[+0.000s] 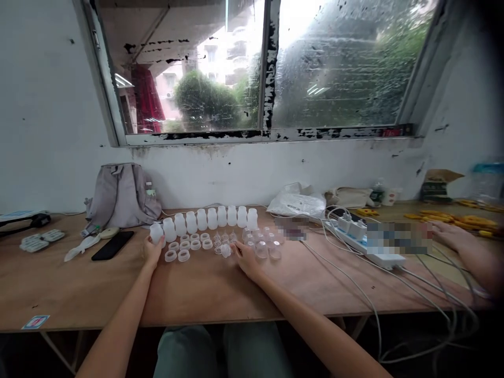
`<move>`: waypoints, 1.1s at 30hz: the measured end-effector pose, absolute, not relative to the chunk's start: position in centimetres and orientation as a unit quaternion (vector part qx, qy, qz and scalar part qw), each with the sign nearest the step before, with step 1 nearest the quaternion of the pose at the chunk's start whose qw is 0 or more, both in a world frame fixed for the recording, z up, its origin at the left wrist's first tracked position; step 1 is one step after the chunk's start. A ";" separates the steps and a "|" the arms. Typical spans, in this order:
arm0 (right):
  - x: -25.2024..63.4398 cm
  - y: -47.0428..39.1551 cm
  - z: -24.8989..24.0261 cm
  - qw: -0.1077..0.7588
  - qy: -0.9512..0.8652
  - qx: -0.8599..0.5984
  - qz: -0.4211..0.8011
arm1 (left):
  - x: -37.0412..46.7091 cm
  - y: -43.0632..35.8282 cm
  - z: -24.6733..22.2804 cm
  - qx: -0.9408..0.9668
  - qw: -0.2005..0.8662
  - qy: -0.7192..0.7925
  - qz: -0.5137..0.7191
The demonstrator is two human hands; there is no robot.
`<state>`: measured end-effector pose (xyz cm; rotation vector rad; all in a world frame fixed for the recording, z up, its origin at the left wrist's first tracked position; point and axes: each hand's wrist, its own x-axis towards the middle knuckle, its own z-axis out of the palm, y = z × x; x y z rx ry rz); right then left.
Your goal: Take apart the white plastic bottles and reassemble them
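Observation:
A row of several white translucent bottles (201,219) stands upright across the table. My left hand (153,252) is closed around the lower part of the leftmost bottle (156,232). In front of the row lie several clear rings (183,255). My right hand (244,258) has its fingers pressed together beside a small clear piece (226,250), which it seems to pinch among the clear nipple-shaped parts (218,242). Several clear domed caps (261,249) sit just right of that hand.
The brown table (205,294) carries a phone (113,245) and a grey backpack (120,194) at left. A white power strip (378,254) with trailing cables and a plastic bag (297,202) are at right. Another person's hand (452,236) rests at the far right.

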<state>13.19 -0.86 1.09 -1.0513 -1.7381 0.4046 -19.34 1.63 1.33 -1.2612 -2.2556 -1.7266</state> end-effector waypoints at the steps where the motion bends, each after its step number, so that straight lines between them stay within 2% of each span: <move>1: 13.2 -0.8 1.1 0.514 -0.718 -0.439 0.168 | -19.5 1.7 1.1 -0.411 0.016 -0.723 -0.556; 7: 13.3 -0.7 1.0 0.540 -0.692 -0.443 0.184 | -17.6 -0.1 1.9 -0.502 0.092 -0.648 -0.566; 12: 13.6 -0.6 0.8 0.572 -0.665 -0.427 0.219 | -11.4 -1.6 3.1 -0.720 0.116 -0.487 -0.480; 16: 13.7 -0.5 0.7 0.593 -0.646 -0.410 0.252 | -7.4 -1.9 2.6 -0.804 0.128 -0.408 -0.414; 24: 13.4 -0.3 0.6 0.578 -0.657 -0.378 0.303 | -7.1 -2.0 1.4 -0.819 0.161 -0.403 -0.375; 33: 13.3 -0.2 0.5 0.568 -0.668 -0.384 0.289 | -6.9 -1.9 1.0 -0.815 0.187 -0.401 -0.373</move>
